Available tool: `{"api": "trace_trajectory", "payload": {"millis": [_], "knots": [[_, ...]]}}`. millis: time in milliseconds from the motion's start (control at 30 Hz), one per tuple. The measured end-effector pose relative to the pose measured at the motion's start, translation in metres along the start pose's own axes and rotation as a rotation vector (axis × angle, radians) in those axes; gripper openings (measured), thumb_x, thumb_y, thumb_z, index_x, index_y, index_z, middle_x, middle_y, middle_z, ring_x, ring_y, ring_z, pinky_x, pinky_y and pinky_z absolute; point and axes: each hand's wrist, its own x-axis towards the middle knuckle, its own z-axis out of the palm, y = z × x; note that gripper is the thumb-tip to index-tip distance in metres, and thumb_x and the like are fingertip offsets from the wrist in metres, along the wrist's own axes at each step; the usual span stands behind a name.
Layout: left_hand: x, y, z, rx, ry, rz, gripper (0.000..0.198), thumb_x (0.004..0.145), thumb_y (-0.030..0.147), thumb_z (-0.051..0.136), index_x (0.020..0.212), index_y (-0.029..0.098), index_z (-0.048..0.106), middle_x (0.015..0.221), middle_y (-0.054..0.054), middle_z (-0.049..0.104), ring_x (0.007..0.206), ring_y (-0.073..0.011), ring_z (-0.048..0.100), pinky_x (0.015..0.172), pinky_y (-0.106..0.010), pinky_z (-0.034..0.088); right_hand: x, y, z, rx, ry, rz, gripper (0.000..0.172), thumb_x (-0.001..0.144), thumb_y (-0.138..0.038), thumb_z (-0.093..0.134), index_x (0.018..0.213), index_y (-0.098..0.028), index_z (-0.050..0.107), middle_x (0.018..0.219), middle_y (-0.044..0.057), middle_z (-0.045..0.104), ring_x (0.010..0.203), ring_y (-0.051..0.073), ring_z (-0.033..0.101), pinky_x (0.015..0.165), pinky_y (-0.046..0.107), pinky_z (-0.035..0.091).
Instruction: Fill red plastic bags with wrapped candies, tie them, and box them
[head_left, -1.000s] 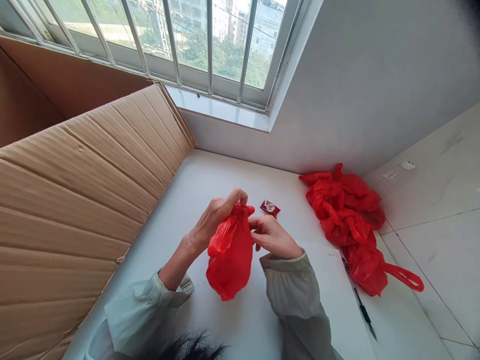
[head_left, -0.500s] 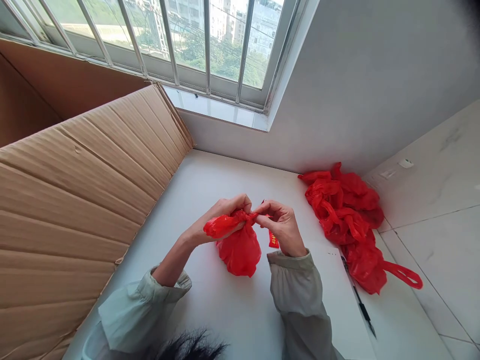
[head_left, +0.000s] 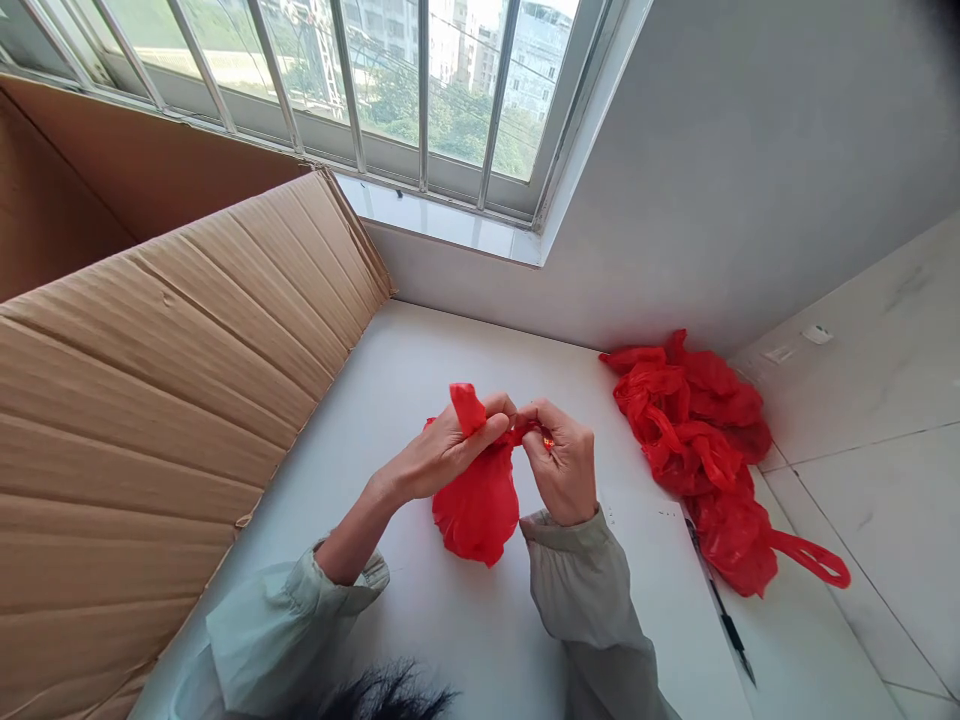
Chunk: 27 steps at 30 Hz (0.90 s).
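Observation:
A filled red plastic bag (head_left: 478,510) hangs or rests over the white table, gathered and twisted at its neck. My left hand (head_left: 442,447) pinches the neck, and one loose handle end sticks up between thumb and fingers. Opposite it, my right hand (head_left: 561,455) is closed on the other end of the same bag, close to the knot. The fingertips of both hands nearly meet there. What the bag contains is hidden. A bit of red and gold packet shows behind my right fingers, mostly covered.
A large open cardboard box (head_left: 187,400) stands along the left. Crumpled red plastic bags (head_left: 690,420) lie at the right against the wall. A black pen (head_left: 731,630) lies beside a white sheet (head_left: 660,590). A barred window (head_left: 420,90) is behind the table.
My left hand has turned over, its thumb now across the bag's neck. The loose handle end has swung from pointing left to pointing up. My right hand has closed more tightly.

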Motion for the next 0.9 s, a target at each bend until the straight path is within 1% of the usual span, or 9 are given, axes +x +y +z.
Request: {"api": "trace_trajectory", "payload": {"millis": [100, 200, 300, 433, 533, 633, 700, 800, 900], "knots": [[-0.002, 0.000, 0.001, 0.084, 0.103, 0.053, 0.035, 0.097, 0.047, 0.027, 0.080, 0.020, 0.042, 0.069, 0.004, 0.044, 0.058, -0.0102, 0.038, 0.053, -0.023, 0.031, 0.000, -0.001, -0.004, -0.266, -0.023, -0.111, 0.026, 0.076, -0.003, 0.039, 0.077, -0.021, 0.059, 0.070, 0.000, 0.058, 0.070, 0.015, 0.049, 0.062, 0.025, 0.038], [-0.005, 0.000, -0.003, 0.179, 0.145, 0.109, 0.033, 0.099, 0.042, 0.024, 0.084, 0.020, 0.044, 0.071, 0.003, 0.050, 0.059, -0.0108, 0.044, 0.055, -0.024, 0.035, -0.001, 0.000, -0.009, -0.457, -0.109, -0.148, 0.024, 0.078, -0.005, 0.041, 0.070, -0.020, 0.058, 0.069, 0.001, 0.056, 0.070, 0.015, 0.048, 0.059, 0.025, 0.033], [-0.006, 0.002, -0.007, 0.387, 0.130, 0.187, 0.033, 0.099, 0.036, 0.025, 0.091, 0.019, 0.053, 0.083, -0.001, 0.061, 0.070, -0.0136, 0.053, 0.065, -0.026, 0.041, -0.002, 0.000, -0.015, -0.499, -0.187, -0.141, 0.024, 0.082, -0.010, 0.044, 0.062, -0.019, 0.052, 0.066, 0.000, 0.053, 0.066, 0.013, 0.046, 0.054, 0.024, 0.029], [-0.006, 0.004, -0.013, 0.723, 0.158, 0.300, 0.035, 0.098, 0.029, 0.028, 0.111, 0.018, 0.058, 0.099, -0.007, 0.067, 0.091, -0.0206, 0.058, 0.080, -0.034, 0.044, -0.004, 0.006, -0.022, -0.527, -0.203, -0.165, 0.027, 0.086, -0.014, 0.044, 0.059, -0.019, 0.050, 0.064, -0.001, 0.051, 0.066, 0.013, 0.044, 0.052, 0.024, 0.025], [-0.015, -0.003, -0.022, 0.920, 0.176, 0.343, 0.034, 0.095, 0.026, 0.029, 0.102, 0.017, 0.062, 0.093, -0.008, 0.068, 0.092, -0.0237, 0.058, 0.087, -0.041, 0.042, -0.010, 0.024, -0.028, -0.534, -0.239, -0.135, 0.026, 0.086, -0.015, 0.045, 0.062, -0.020, 0.053, 0.066, 0.000, 0.053, 0.069, 0.014, 0.044, 0.051, 0.024, 0.023], [-0.037, -0.016, -0.038, 0.975, 0.193, 0.255, 0.034, 0.092, 0.022, 0.031, 0.073, 0.020, 0.060, 0.071, -0.003, 0.064, 0.074, -0.0197, 0.057, 0.093, -0.044, 0.037, -0.022, 0.052, -0.042, -0.525, -0.251, -0.044, 0.026, 0.085, -0.018, 0.047, 0.060, -0.021, 0.054, 0.065, 0.000, 0.053, 0.069, 0.014, 0.045, 0.051, 0.025, 0.022], [-0.054, -0.022, -0.051, 0.909, 0.278, 0.138, 0.038, 0.091, 0.025, 0.032, 0.059, 0.020, 0.051, 0.060, 0.000, 0.056, 0.063, -0.0168, 0.052, 0.091, -0.041, 0.037, -0.031, 0.069, -0.059, -0.529, -0.224, 0.007, 0.027, 0.082, -0.019, 0.048, 0.056, -0.021, 0.052, 0.060, 0.000, 0.050, 0.065, 0.015, 0.044, 0.051, 0.026, 0.022], [-0.068, -0.021, -0.064, 0.770, 0.470, -0.055, 0.046, 0.094, 0.038, 0.032, 0.052, 0.021, 0.040, 0.053, 0.001, 0.045, 0.055, -0.0149, 0.044, 0.065, -0.031, 0.038, -0.037, 0.081, -0.083, -0.519, -0.164, 0.051, 0.028, 0.079, -0.013, 0.045, 0.052, -0.020, 0.049, 0.055, -0.001, 0.045, 0.057, 0.014, 0.043, 0.051, 0.025, 0.026], [-0.064, -0.013, -0.061, 0.709, 0.396, -0.096, 0.042, 0.095, 0.040, 0.034, 0.058, 0.020, 0.037, 0.055, 0.003, 0.038, 0.052, -0.0126, 0.035, 0.053, -0.027, 0.030, -0.033, 0.074, -0.085, -0.413, -0.124, 0.072, 0.027, 0.079, -0.011, 0.041, 0.061, -0.021, 0.058, 0.063, -0.001, 0.054, 0.056, 0.012, 0.048, 0.054, 0.024, 0.035]]}}
